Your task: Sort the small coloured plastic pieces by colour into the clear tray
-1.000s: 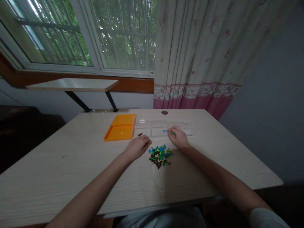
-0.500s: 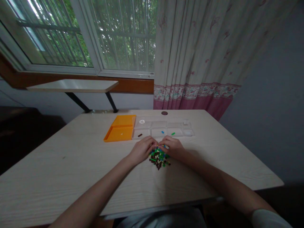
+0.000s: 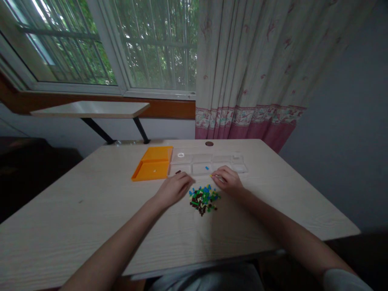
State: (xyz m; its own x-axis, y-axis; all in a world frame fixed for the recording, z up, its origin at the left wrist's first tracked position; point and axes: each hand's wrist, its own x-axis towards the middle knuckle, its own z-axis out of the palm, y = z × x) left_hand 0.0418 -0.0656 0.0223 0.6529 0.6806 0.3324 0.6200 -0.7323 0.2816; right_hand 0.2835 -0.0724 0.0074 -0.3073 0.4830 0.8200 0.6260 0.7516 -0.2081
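While right hand (image 3: 228, 178) pinches yellow piece (image 3: 211, 176), clear tray (image 3: 200, 163) stretches left-right.

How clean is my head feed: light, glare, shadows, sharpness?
Head view: dim overall, brightest at the window; pale sheen on the raised shelf; soft shadow on the table by the coloured pile. Same head view: edges look stretched, and the yellow piece in the right hand is too small to make out clearly.

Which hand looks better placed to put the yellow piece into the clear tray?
Probably the right hand: it pinches the yellow piece close to the front of the clear tray. No piece shows in the left hand.
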